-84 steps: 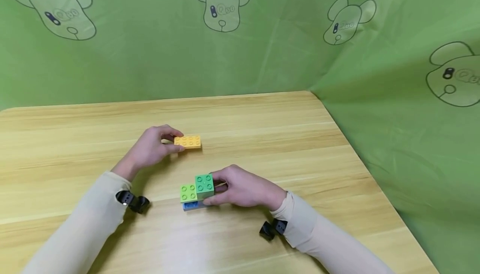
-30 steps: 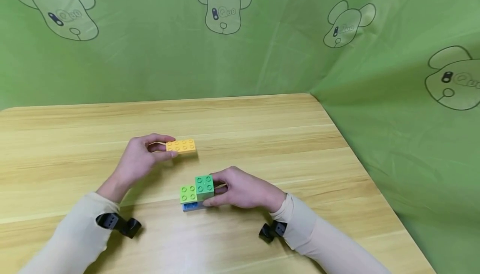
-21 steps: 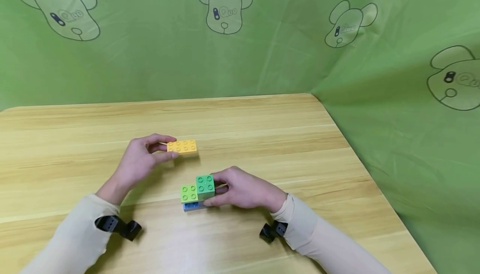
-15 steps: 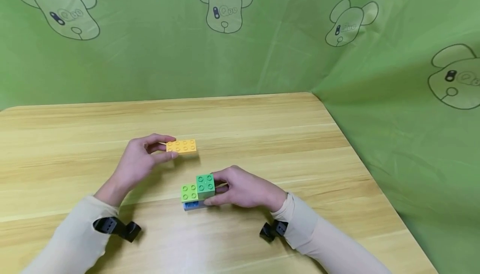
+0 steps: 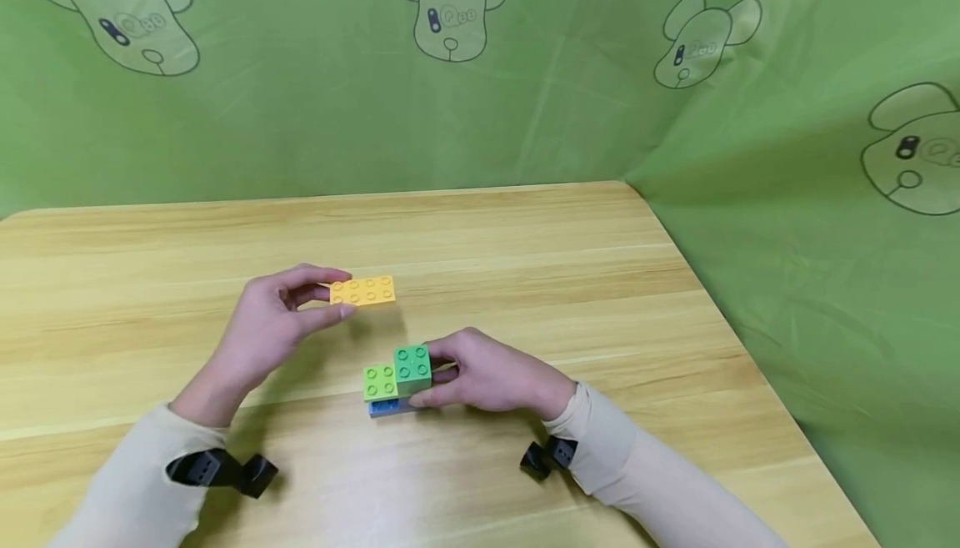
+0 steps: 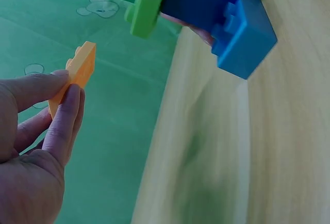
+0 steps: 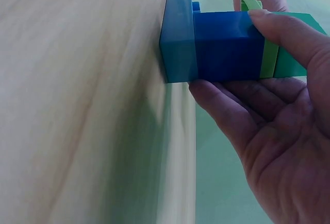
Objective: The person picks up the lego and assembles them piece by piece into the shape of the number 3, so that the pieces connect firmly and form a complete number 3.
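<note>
My left hand point(image 5: 258, 327) pinches the left end of a flat yellow-orange toy building brick point(image 5: 363, 290) between thumb and fingers. The brick is held above the table, studs up, with its shadow below. My right hand point(image 5: 491, 373) grips a stack of bricks from the right side. A green brick point(image 5: 412, 369) tops it, on a thin light green brick point(image 5: 379, 381) that juts out to the left. Under these, the right wrist view shows a dark blue brick point(image 7: 227, 46) on a lighter blue brick point(image 7: 178, 41). The stack is upright, at or close to the tabletop.
The wooden table point(image 5: 525, 264) runs back to a green cloth point(image 5: 315, 114) with printed animal heads, which also hangs along the right side. A black wrist camera point(image 5: 221, 470) sits on the left sleeve, another camera point(image 5: 549, 456) on the right.
My left hand has drawn back slightly left and lifted the yellow-orange brick, whose shadow now lies apart below it. My right hand and the stack have stayed nearly still.
</note>
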`<state>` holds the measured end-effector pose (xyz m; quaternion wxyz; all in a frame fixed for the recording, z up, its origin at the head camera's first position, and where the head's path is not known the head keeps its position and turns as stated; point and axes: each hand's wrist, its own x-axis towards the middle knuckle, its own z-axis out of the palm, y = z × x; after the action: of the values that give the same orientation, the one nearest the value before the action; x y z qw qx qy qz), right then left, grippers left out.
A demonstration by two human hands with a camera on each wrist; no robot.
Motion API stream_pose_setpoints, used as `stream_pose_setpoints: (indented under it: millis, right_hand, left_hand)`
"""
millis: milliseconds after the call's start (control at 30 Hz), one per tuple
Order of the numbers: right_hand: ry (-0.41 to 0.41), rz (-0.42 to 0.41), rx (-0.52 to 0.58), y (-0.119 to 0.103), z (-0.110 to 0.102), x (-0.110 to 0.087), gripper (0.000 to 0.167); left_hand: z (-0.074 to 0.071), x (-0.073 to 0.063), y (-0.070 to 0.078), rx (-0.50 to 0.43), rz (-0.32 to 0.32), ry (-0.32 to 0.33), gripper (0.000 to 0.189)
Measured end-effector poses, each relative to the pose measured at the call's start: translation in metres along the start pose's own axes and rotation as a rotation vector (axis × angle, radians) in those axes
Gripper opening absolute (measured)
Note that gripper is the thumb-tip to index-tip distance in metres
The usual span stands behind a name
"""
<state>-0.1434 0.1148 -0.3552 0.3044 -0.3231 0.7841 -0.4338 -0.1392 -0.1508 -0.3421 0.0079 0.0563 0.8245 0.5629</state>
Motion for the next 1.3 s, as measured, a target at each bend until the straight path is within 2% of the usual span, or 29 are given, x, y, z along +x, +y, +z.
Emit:
stream_pose_setpoints:
  millis: [200,633,933,1133,1300]
  right_hand:
    - [0.0,-0.002,0.012,0.0,0.0,0.0,0.034]
    - [0.004,0.008,0.014,0.0,0.0,0.001,0.03]
    - [0.004,0.003,0.028,0.0,0.0,0.001,0.029]
    - [0.006,0.006,0.037,0.0,0.0,0.001,0.029]
    - [0.003,0.007,0.032,0.001,0.001,0.001,0.029]
  left_hand:
    - [-0.001,-0.003,0.006,-0.003,0.006,-0.017,0.04]
    - [0.001,-0.009,0.008,-0.026,0.013,-0.001,0.038]
    - [0.001,-0.016,0.011,-0.049,0.044,-0.005,0.037]
    - [0.001,-0.02,0.012,-0.049,0.045,-0.006,0.037]
    - [0.002,-0.024,0.014,-0.085,0.038,-0.008,0.038]
